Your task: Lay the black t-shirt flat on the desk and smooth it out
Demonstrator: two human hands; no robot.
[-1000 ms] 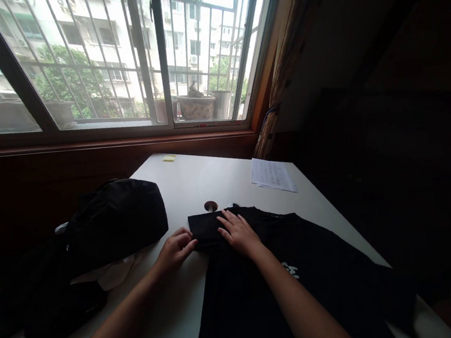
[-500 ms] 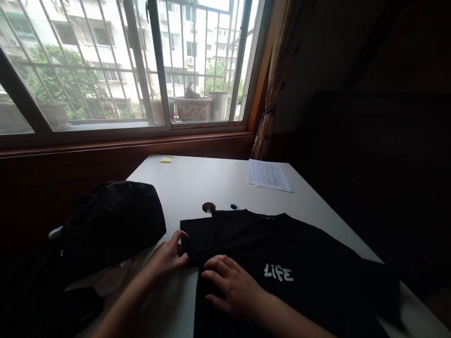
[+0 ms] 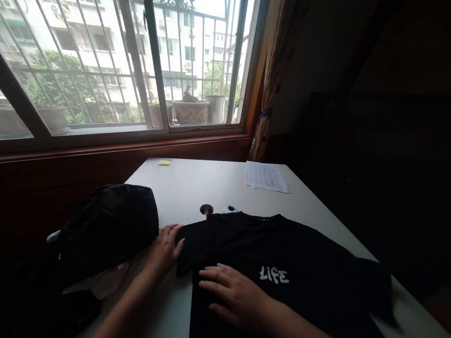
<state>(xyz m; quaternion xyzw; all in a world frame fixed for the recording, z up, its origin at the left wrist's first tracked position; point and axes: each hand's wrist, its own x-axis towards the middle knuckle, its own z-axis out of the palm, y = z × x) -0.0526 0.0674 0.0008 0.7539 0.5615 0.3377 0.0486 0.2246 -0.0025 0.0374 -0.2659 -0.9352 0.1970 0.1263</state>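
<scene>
A black T-shirt (image 3: pixel 299 252) with white lettering on its chest lies spread on the white table (image 3: pixel 202 179), collar toward the window. Its left sleeve (image 3: pixel 195 242) reaches out beside my left hand (image 3: pixel 167 247). That hand is open, fingers extended at the sleeve's outer edge, near the black bag-like bundle. Flat on the shirt's body, left of the lettering, rests my right hand (image 3: pixel 234 292), open with fingers a little apart. Neither hand grips the cloth.
At the left is a dark bag-like bundle (image 3: pixel 110 224) with dark cloth around it. Printed papers (image 3: pixel 266 176) and a yellow sticky note (image 3: pixel 164 162) lie toward the back. A round hole (image 3: pixel 206 209) and a small white round object (image 3: pixel 230 209) sit just beyond the shirt.
My left hand has let go of the sleeve's edge and opened, shifting slightly left and up. The sleeve end now hangs out looser. My right hand stays on the shirt.
</scene>
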